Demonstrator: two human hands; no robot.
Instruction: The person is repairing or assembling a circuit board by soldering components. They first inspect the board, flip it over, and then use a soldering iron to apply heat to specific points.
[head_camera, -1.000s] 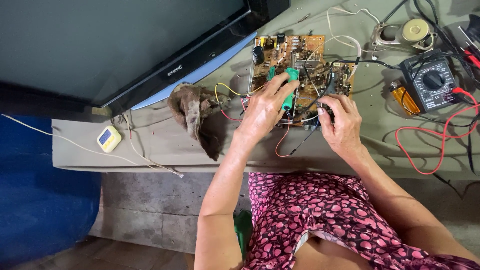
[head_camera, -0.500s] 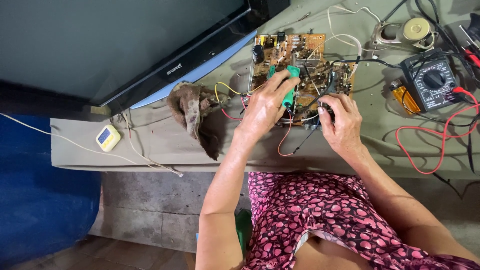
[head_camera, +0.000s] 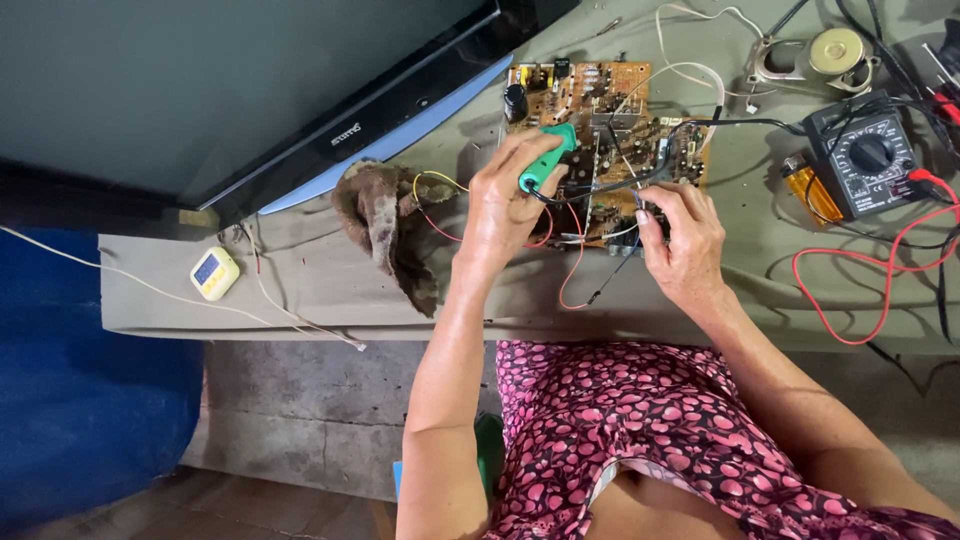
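Green handle (head_camera: 545, 160) over a tan-brown circuit board (head_camera: 600, 95); red leads (head_camera: 870, 255) at 3 o'clock beside a black meter (head_camera: 868, 160); brown rag (head_camera: 385, 225) at 9 o'clock; yellow-white gadget (head_camera: 214, 273) with blue face; pink-spotted dark dress (head_camera: 640, 430); amber, possibly plastic, lighter (head_camera: 808, 190)

Your left hand (head_camera: 505, 205) drew back slightly toward you along the circuit board (head_camera: 600, 120), keeping its grip on the green-handled tool (head_camera: 545, 160), whose handle tilted more upright. Your right hand (head_camera: 685, 240) shifted a little toward the board's near edge.
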